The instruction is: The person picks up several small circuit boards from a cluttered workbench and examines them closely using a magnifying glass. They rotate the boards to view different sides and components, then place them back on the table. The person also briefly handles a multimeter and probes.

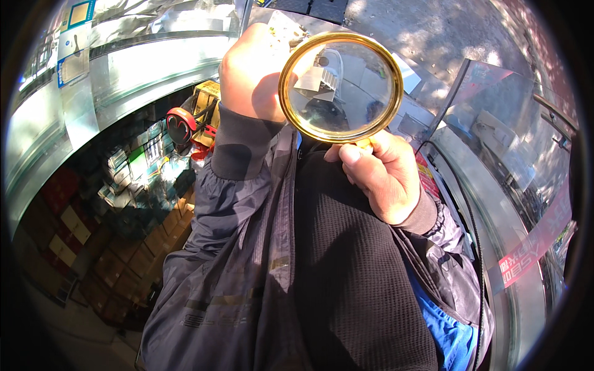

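Note:
A round magnifying glass (pixel 346 86) with a shiny gold-coloured rim is held up in front of me. My right hand (pixel 390 176) pinches its short handle just under the rim, thumb on top. On the other side, my left hand (pixel 253 77) is raised close to the rim's left edge, its fingers curled forward. Strong sunlight washes it out, and the rim partly covers its fingertips. A small, pale, patterned object (pixel 286 28) shows just beyond that hand; I cannot make out what it is or whether the fingers hold it. Pale blurred shapes appear through the lens.
A glass counter (pixel 148 65) curves along the left. Red-and-black headphones (pixel 180 127) lie beside a yellow box (pixel 207 98). Lower left are piled small packages (pixel 139 161) and brown cartons (pixel 130 253). At right stand a clear panel (pixel 489 105) and a black cable (pixel 461 185).

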Action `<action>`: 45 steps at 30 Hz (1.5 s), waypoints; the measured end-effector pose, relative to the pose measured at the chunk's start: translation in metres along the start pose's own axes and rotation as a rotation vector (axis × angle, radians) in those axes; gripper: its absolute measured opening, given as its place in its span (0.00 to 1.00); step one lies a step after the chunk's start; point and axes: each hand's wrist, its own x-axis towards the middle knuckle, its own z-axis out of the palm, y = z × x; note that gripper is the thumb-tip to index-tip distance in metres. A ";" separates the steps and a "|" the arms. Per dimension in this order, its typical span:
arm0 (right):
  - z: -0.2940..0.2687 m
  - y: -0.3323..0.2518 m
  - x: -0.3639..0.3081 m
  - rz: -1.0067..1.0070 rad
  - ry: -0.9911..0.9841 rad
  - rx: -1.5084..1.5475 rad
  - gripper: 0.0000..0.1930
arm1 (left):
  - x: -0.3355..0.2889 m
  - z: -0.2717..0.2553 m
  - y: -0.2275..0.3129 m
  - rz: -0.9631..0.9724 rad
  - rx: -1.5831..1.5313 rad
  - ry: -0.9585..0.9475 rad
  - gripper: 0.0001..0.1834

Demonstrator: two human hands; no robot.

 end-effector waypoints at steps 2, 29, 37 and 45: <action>0.001 0.000 0.001 -0.005 -0.007 0.009 0.07 | -0.003 -0.007 -0.002 -0.014 -0.009 -0.069 0.13; -0.002 0.003 0.008 -0.062 -0.007 -0.107 0.10 | -0.004 -0.002 -0.007 -0.166 -0.291 -0.022 0.06; -0.002 0.001 0.009 -0.055 -0.009 -0.102 0.11 | -0.001 -0.001 -0.004 -0.281 -0.440 0.009 0.09; -0.003 0.001 0.010 -0.072 -0.004 -0.085 0.11 | 0.003 -0.006 -0.005 -0.208 -0.362 -0.006 0.11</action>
